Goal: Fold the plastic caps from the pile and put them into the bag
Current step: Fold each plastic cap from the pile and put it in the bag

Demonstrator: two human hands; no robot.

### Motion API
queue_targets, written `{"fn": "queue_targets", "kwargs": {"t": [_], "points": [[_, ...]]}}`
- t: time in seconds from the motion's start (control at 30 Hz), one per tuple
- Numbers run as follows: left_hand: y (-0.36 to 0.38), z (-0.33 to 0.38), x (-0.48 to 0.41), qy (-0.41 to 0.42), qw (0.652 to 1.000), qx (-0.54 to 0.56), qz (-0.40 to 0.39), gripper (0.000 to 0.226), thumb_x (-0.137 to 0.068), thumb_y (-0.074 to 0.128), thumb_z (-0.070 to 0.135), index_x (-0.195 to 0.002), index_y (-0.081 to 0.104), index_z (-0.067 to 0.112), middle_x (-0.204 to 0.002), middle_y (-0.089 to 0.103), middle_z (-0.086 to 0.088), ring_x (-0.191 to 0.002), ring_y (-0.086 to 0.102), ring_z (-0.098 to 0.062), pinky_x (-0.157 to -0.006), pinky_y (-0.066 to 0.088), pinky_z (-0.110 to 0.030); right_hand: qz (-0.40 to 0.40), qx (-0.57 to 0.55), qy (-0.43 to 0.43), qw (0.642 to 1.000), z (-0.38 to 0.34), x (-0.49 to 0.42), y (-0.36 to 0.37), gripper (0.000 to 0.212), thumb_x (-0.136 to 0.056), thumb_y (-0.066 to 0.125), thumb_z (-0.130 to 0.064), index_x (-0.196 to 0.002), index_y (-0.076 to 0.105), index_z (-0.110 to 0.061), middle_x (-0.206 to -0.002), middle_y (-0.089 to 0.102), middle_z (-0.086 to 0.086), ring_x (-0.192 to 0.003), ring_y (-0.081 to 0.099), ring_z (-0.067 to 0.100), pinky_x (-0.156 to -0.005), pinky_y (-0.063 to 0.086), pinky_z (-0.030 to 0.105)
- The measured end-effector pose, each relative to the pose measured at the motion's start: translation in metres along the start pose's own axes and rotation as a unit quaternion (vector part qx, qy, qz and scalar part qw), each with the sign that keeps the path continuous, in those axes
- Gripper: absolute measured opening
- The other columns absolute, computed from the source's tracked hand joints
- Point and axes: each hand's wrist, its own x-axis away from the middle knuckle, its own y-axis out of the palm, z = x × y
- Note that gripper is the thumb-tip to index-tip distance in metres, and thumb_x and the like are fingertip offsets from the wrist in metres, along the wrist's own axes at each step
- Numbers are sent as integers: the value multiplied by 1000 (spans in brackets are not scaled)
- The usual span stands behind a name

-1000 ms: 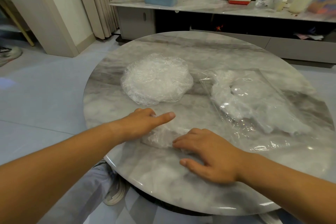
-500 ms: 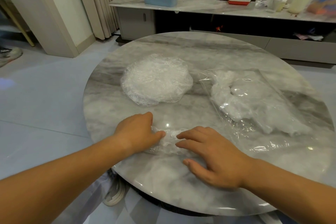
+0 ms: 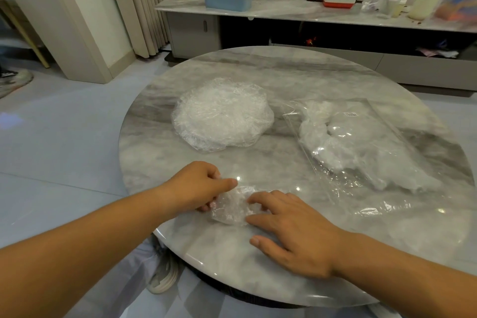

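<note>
Folded plastic cap (image 3: 232, 206) lies on the marble table (image 3: 322, 77) near its front edge. Left hand (image 3: 198, 186) pinches its left side with curled fingers; right hand (image 3: 294, 230) presses it with flat, spread fingers. Cap pile (image 3: 222, 113) sits behind, and the bag (image 3: 366, 142) lies to the right.

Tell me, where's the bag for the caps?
In the head view, the clear bag lies on the right side of the marble table, right of the round pile of caps.
</note>
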Motion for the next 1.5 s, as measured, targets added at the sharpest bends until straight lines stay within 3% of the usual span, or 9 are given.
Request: {"fn": "queue_targets", "kwargs": {"t": [0.17,0.27,0.4,0.53,1.0,1.17,1.3,1.37,1.5], "points": [[10,15,11,-19,974,211,-80,26,-91,72,30,-83,59,9,-72,64,-10,-61,66,-20,-57,55,-29,-3,-9,10,1000,-2,0,-1,51,-100,27,-59,-129,58,-30,-130,41,-8,-116,41,11,-104,36,32],[14,17,14,-27,957,267,-110,27,-91,71,26,-99,66,1,-85,69,-13,-75,72,-24,-70,60,-33,-2,-17,1,1000,0,2,-1,51,-101,29,-58,-130,58,-28,-126,49,-9,-118,45,12,-106,36,33],[21,13,15,-36,960,249,-120,21,-97,60,3,-118,65,3,-105,76,-13,-90,75,-27,-81,62,-36,73,2,2,997,8,12,0,41,-101,37,-52,-121,65,-29,-119,60,-15,-122,49,7,-118,24,37],[25,11,16,-40,959,242,-142,38,-98,44,-12,-125,60,9,-115,74,-11,-98,74,-28,-81,62,-35,156,-2,-17,988,11,18,-4,28,-100,49,-41,-114,68,-27,-125,60,-11,-115,54,12,-102,39,38],[29,14,12,-45,952,268,-142,39,-87,74,3,-123,61,8,-111,74,-19,-92,74,-29,-79,62,-42,71,18,11,997,10,26,8,36,-101,41,-50,-117,63,-27,-120,59,-15,-109,51,12,-97,40,36],[29,20,5,-14,976,204,-73,33,-84,79,6,-112,64,4,-92,72,-17,-81,74,-25,-70,64,-41,59,11,9,998,11,26,8,38,-101,40,-51,-118,63,-26,-124,59,-14,-114,53,11,-101,39,35],[26,26,-13,81,996,-39,25,33,-74,89,27,-96,66,18,-83,68,0,-66,64,-11,-67,58,-29,64,11,-1,998,11,28,6,38,-99,43,-51,-117,64,-25,-123,61,-13,-115,54,10,-104,37,34],[26,31,-20,95,988,-122,11,40,-69,91,36,-98,66,24,-92,67,4,-77,65,-8,-77,56,-26,63,8,-11,998,11,29,4,38,-99,44,-51,-119,64,-24,-123,61,-13,-116,54,9,-105,36,33],[29,41,-27,74,982,-172,-35,42,-69,91,37,-101,68,23,-94,71,4,-79,66,-7,-69,50,-20,52,-8,-36,998,17,30,-2,42,-100,44,-51,-127,62,-24,-126,61,-13,-119,54,6,-117,27,32]]}}
